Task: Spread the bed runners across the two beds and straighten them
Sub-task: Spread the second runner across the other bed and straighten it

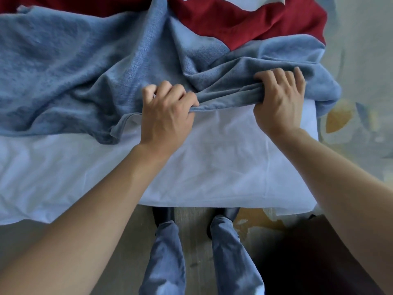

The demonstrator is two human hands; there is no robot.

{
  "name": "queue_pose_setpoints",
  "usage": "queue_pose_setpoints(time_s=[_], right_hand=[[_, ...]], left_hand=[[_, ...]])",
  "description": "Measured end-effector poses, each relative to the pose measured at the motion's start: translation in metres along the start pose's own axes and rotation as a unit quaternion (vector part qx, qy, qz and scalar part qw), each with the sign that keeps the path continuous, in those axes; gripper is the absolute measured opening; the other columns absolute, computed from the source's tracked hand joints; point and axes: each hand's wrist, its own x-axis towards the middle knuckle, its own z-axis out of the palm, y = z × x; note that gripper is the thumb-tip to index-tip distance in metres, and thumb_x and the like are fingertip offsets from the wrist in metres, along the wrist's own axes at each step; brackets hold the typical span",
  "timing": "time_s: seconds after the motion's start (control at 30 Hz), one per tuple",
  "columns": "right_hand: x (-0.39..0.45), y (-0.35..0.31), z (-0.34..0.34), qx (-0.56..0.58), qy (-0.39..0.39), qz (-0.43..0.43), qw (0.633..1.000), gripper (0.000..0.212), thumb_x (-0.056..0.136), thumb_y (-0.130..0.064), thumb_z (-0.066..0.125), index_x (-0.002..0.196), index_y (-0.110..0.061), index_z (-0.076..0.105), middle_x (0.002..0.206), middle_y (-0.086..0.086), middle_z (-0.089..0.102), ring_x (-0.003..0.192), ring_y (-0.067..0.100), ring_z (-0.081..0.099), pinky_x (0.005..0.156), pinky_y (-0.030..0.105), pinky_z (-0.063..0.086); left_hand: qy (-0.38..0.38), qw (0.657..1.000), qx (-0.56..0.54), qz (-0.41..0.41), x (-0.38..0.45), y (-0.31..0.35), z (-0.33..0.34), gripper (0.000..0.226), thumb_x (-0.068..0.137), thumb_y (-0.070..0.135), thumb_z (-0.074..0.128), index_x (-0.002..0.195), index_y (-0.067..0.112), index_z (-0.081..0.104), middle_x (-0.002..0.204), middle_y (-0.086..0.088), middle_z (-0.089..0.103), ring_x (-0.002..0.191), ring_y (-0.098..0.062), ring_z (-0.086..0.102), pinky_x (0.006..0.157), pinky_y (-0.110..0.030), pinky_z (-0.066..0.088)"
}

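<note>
A crumpled blue bed runner (63, 71) lies across the white-sheeted bed (212, 167), bunched into folds near the bed's right end. My left hand (165, 116) grips its near hem at the middle. About a hand's width to the right, my right hand (280, 99) clutches a gathered fold of the same runner. A dark red runner (255, 22) lies rumpled beyond the blue one at the top, partly under it.
The bed's near edge runs above my legs and feet (191, 241), which stand on a grey floor. A patterned carpet (350, 116) lies past the bed's right edge. A dark shape (308, 262) sits at the lower right.
</note>
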Motion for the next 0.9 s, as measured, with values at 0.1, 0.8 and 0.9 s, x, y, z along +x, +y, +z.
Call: queue_pose_setpoints(time_s=[0.1, 0.8, 0.9], right_hand=[[-0.009, 0.015, -0.005, 0.017, 0.024, -0.012, 0.999, 0.047, 0.083, -0.006, 0.045, 0.128, -0.008, 0.058, 0.132, 0.011, 0.058, 0.122, 0.032, 0.052, 0.112, 0.053, 0.030], [-0.010, 0.105, -0.011, 0.048, 0.028, 0.191, 0.980, 0.081, 0.066, -0.009, 0.044, 0.146, -0.017, 0.038, 0.151, 0.002, 0.040, 0.138, 0.023, 0.038, 0.115, 0.048, 0.027], [-0.014, 0.113, -0.009, 0.052, 0.028, 0.188, 0.980, 0.078, 0.069, -0.007, 0.045, 0.146, -0.018, 0.039, 0.149, 0.000, 0.042, 0.137, 0.022, 0.040, 0.115, 0.047, 0.028]], left_hand=[[-0.022, 0.999, -0.028, 0.020, 0.003, 0.021, 0.002, 0.016, 0.079, 0.013, 0.060, 0.086, 0.026, 0.067, 0.084, 0.004, 0.059, 0.084, -0.025, 0.056, 0.081, -0.037, 0.028], [-0.111, 0.993, 0.008, 0.026, 0.022, 0.090, 0.034, 0.011, 0.083, 0.011, 0.056, 0.084, 0.022, 0.054, 0.081, 0.001, 0.057, 0.084, -0.028, 0.051, 0.079, -0.039, 0.029], [-0.122, 0.992, -0.008, 0.029, 0.028, 0.115, 0.037, 0.014, 0.082, 0.009, 0.055, 0.089, 0.021, 0.054, 0.084, 0.001, 0.057, 0.086, -0.027, 0.052, 0.080, -0.039, 0.032]])
